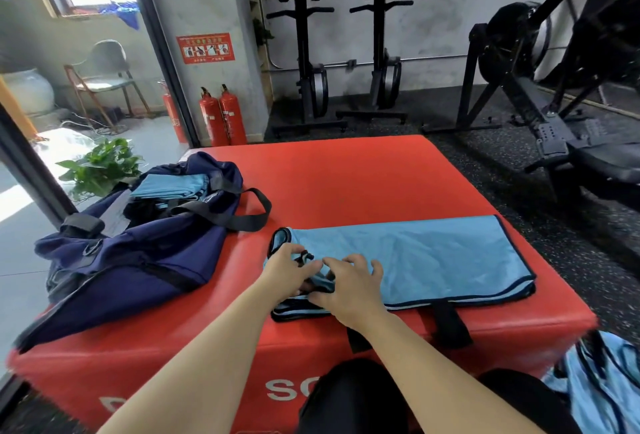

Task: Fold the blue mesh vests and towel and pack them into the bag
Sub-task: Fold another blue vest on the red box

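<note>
The black-trimmed shoulder end of a light-blue mesh vest is pinched between curled fingers of the left hand. The bunched cloth beside it is gripped under the bent fingers of the right hand. The vest is laid flat in what looks like a lengthwise fold along the near edge of a red padded box, its far end reaching the box's right side.

The work is judged to be partly done. Folded blue pieces are already seen inside the open navy bag, which is slumped on the box's left side, well apart from the hands. This vest has yet to be folded small and packed. A heap of blue cloth is left waiting at the lower right, beside the person's knee. Which piece is the towel cannot be told.

A loose bag strap is draped between vest and bag opening and could be caught in the transfer. Fire extinguishers, a potted plant and rowing machines are ranged beyond.
</note>
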